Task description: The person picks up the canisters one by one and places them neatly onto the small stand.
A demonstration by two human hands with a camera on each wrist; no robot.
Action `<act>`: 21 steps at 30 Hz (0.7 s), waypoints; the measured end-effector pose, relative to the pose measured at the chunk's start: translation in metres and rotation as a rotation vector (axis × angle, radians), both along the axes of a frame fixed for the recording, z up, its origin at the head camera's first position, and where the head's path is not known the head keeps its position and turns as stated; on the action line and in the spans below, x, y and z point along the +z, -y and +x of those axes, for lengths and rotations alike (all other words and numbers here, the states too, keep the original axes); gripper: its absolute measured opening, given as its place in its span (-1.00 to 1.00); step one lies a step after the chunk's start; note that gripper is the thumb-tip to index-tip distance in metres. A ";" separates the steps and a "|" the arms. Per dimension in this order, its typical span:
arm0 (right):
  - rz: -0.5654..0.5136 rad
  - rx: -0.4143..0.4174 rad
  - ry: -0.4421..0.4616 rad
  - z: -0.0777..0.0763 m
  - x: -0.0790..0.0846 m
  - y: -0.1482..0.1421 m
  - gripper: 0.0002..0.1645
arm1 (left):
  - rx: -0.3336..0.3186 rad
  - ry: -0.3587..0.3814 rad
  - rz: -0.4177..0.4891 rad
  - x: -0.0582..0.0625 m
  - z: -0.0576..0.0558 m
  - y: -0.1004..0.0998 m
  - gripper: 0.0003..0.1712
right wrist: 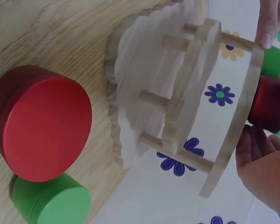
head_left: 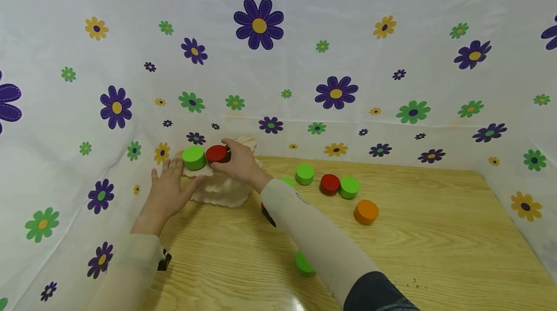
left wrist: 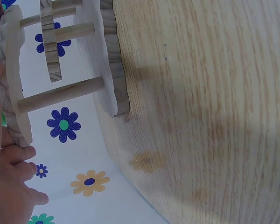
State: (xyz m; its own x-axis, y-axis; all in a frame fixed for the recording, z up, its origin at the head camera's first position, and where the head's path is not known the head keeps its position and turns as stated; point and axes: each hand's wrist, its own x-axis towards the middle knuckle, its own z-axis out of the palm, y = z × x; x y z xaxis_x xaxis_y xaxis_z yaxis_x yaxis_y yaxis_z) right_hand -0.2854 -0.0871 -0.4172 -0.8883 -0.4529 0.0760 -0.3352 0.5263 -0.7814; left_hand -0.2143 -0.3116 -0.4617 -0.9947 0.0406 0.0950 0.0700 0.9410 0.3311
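Observation:
A wooden tiered stand with scalloped edges [head_left: 226, 194] stands at the back left, its boards joined by round pegs [left wrist: 60, 95]. On its top board is a green round tin [head_left: 194, 157]. Right beside that tin, my right hand [head_left: 240, 162] holds a red round tin [right wrist: 265, 106] between thumb and fingers, at the top board. My left hand [head_left: 166, 195] is at the stand's left end, fingers spread and fairly straight. Its thumb touches the front edge of the top board, while the other fingers reach past the board's end.
To the right on the wooden table [head_left: 435, 233] are an orange tin [head_left: 366, 212], another red tin [head_left: 329, 184] and several green tins [head_left: 305, 174]. One green tin [head_left: 304, 263] lies nearer me, partly behind my right sleeve. Flower-printed sheeting [head_left: 300, 69] hangs behind and at both sides.

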 end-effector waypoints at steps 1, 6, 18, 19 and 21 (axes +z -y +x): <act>-0.009 0.002 0.005 0.000 0.001 -0.002 -0.09 | -0.001 -0.001 0.000 0.000 0.000 0.000 0.21; -0.052 0.012 0.020 -0.003 0.006 -0.018 -0.12 | -0.002 -0.005 -0.006 0.000 -0.001 -0.001 0.21; -0.112 0.042 0.003 0.010 0.006 -0.087 -0.28 | -0.011 -0.020 -0.001 0.001 -0.001 -0.001 0.22; -0.115 0.041 0.005 0.013 0.004 -0.093 -0.29 | -0.011 -0.018 -0.002 0.001 -0.001 -0.001 0.22; -0.123 0.031 0.010 0.018 0.001 -0.102 -0.31 | -0.012 -0.014 -0.002 0.001 0.000 0.000 0.22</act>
